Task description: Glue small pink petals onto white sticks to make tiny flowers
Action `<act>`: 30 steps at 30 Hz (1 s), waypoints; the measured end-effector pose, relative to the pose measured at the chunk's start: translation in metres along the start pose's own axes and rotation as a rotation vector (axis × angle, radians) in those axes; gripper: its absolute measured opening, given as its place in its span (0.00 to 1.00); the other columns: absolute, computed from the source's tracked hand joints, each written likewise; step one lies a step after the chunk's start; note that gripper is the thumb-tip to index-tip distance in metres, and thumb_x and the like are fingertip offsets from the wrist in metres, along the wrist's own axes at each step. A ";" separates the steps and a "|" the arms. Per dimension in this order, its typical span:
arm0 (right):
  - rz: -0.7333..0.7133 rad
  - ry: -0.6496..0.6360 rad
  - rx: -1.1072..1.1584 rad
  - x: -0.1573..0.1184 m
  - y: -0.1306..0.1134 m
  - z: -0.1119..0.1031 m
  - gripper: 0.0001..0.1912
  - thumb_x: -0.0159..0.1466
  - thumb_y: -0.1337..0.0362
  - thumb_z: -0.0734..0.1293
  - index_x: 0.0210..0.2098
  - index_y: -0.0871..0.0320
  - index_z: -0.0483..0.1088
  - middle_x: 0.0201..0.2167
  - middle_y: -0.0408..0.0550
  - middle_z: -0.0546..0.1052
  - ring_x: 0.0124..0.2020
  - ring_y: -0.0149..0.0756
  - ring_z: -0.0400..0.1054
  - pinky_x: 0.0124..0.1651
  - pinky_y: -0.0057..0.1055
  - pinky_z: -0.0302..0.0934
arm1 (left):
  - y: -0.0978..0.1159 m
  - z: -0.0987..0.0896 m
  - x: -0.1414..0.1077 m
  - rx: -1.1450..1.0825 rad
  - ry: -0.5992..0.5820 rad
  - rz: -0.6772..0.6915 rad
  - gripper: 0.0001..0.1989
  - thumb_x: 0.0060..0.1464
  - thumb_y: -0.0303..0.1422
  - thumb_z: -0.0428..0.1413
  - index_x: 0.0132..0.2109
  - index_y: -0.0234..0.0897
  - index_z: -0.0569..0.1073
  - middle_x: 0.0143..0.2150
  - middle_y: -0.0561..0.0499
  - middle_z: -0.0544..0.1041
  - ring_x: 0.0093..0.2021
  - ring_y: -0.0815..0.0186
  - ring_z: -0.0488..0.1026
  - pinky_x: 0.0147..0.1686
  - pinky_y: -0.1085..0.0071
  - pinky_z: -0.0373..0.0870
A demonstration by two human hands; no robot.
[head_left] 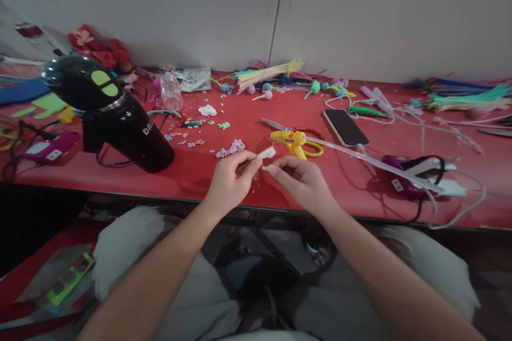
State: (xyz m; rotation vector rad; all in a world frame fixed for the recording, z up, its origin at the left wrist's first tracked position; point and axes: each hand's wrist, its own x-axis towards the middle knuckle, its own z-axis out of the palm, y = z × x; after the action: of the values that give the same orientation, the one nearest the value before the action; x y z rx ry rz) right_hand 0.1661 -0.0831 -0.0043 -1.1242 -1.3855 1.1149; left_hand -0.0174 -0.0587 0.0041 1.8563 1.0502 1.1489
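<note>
L hand (232,177) pinches the pale piece (263,155) by its near end, prob. so the lilac tip (271,152) is clear, over the counter (190,185). R hand (303,178) is just beside, fingertips together (can't tell if on anything). Glue gun (294,141) & lilac bits (234,147) lie nearby, prob. for easy reach.

One yellow glue gun (291,139) is resting between one black flask (138,136), left, and one phone (346,128), right. Two hands (234,180) (303,182) are working on its near side — two purple socket boxes (69,142) (410,188) are flanking it, one per side.
</note>
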 end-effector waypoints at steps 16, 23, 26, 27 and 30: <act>-0.146 0.070 -0.166 0.003 -0.002 -0.010 0.09 0.66 0.56 0.72 0.35 0.56 0.77 0.32 0.45 0.81 0.32 0.34 0.72 0.37 0.32 0.67 | -0.012 -0.012 0.006 0.396 0.072 0.353 0.10 0.63 0.24 0.57 0.39 0.38 0.83 0.32 0.51 0.81 0.30 0.68 0.74 0.32 0.72 0.68; -0.276 0.099 -0.302 0.002 0.001 -0.009 0.06 0.68 0.61 0.70 0.36 0.56 0.76 0.31 0.45 0.80 0.32 0.33 0.71 0.37 0.32 0.65 | -0.014 -0.015 0.007 0.417 0.077 0.367 0.09 0.63 0.24 0.58 0.38 0.37 0.83 0.31 0.51 0.80 0.30 0.68 0.74 0.32 0.73 0.68; -0.281 0.108 -0.310 0.003 0.002 -0.008 0.06 0.68 0.61 0.70 0.36 0.56 0.76 0.31 0.45 0.79 0.32 0.33 0.70 0.36 0.32 0.64 | -0.014 -0.015 0.007 0.420 0.064 0.376 0.10 0.62 0.22 0.58 0.38 0.37 0.83 0.32 0.50 0.81 0.30 0.68 0.75 0.32 0.73 0.67; -0.281 0.109 -0.310 0.003 0.002 -0.008 0.06 0.68 0.61 0.70 0.35 0.56 0.76 0.31 0.45 0.79 0.32 0.33 0.70 0.36 0.32 0.64 | -0.014 -0.014 0.007 0.422 0.059 0.378 0.10 0.62 0.21 0.58 0.38 0.37 0.83 0.32 0.50 0.81 0.30 0.68 0.75 0.32 0.73 0.67; -0.282 0.105 -0.316 0.004 0.003 -0.007 0.06 0.68 0.61 0.70 0.36 0.55 0.76 0.31 0.45 0.79 0.32 0.34 0.70 0.36 0.32 0.64 | -0.014 -0.014 0.007 0.426 0.047 0.384 0.12 0.62 0.20 0.56 0.38 0.36 0.83 0.33 0.50 0.82 0.31 0.68 0.76 0.32 0.73 0.68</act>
State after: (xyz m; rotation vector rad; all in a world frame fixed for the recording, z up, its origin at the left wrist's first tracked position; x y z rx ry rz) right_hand 0.1730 -0.0782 -0.0056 -1.1449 -1.6151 0.6418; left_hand -0.0324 -0.0443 -0.0003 2.4578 1.0527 1.2576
